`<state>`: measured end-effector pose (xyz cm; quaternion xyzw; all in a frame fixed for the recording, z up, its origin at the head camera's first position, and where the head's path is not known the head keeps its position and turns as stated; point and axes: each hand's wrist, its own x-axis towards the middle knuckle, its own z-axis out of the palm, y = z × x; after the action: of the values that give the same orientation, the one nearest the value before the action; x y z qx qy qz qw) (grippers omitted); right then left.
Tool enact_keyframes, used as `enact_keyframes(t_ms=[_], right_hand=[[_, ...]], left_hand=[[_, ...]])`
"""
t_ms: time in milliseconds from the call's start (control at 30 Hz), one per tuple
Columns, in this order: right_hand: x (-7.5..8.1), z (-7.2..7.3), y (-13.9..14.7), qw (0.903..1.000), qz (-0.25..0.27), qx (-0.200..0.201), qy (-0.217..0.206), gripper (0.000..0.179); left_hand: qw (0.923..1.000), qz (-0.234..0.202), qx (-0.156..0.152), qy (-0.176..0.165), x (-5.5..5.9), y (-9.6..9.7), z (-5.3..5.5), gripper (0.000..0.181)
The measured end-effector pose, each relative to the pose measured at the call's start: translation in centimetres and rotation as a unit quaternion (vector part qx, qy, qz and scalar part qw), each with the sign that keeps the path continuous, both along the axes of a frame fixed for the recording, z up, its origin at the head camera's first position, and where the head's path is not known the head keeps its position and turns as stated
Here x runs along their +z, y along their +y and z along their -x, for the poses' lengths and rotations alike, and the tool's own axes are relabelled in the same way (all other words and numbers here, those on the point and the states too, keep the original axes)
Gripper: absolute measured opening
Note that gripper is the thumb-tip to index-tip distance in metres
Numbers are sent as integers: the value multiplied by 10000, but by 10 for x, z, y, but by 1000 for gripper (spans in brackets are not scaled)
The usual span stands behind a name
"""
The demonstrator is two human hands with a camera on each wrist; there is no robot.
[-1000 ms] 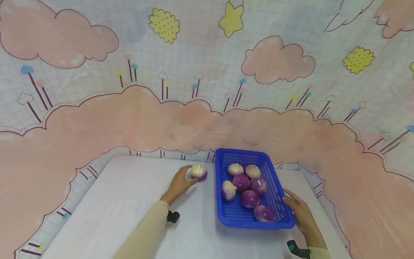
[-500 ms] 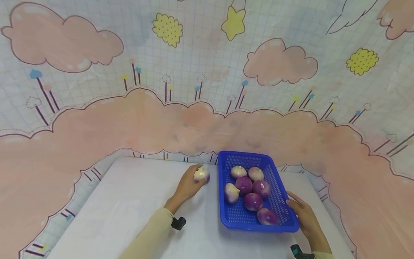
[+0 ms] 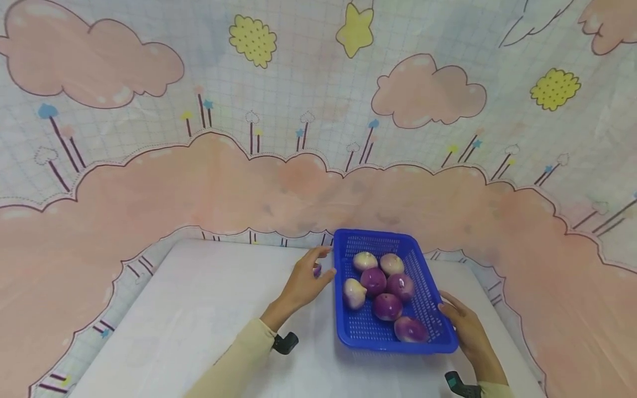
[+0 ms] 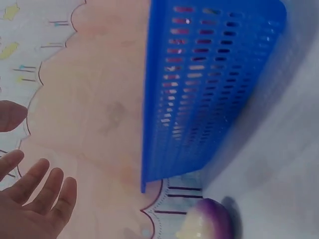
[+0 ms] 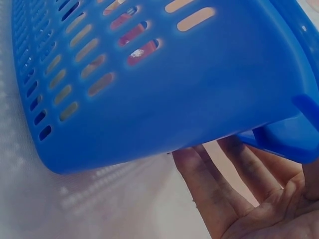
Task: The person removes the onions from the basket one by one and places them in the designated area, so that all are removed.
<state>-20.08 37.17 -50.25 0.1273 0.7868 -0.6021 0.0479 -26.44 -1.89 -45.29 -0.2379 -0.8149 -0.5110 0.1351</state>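
Blue plastic forms the basket (image 3: 380, 349), which rests on the white table (image 3: 149, 315) with its long axis running away from the person. One loose onion (image 4: 212, 221) sits on the table beyond the basket's far left corner. From the head view it lies behind the left hand (image 3: 303, 282), largely hidden, between that hand and the basket's left wall. The left hand is the nearer of the two. Its grip is released: fingers extended, holding nothing, a visible gap to the onion in the left wrist view. The right hand (image 3: 468, 329) touches the basket's right side with nearly straight fingers; the fingertips are partly hidden there. The loose onion is rounded and glossy, pale end up, purple toward the table. Seven onions (image 3: 387, 307), some pale, some purple, lie inside the basket.
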Motion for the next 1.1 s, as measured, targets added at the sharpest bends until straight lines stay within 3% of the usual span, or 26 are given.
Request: enact_keyframes(t_ms=[333,600,800,967,1100], right_hand=[[1,-1,-1,10000,-7,-46,-1,66],[1,-2,-2,10000,-47,-37,-36,66],[2,-1,-2,10000,-15,-8,-6,66],[0,-1,-2,10000,0,-38,-33,65],[0,-2,-2,10000,-3,-71,-45,65]], left_hand=[[9967,-306,-588,-474,21,20,-16,51],[9848,-229,-880,-1481,29,41,-30,52],[9837,72,-969,-1512,27,59,-37,52],[9865,326,-793,-1398,24,71,-40,52],[9860,263,-878,-1395,21,80,-43,48]])
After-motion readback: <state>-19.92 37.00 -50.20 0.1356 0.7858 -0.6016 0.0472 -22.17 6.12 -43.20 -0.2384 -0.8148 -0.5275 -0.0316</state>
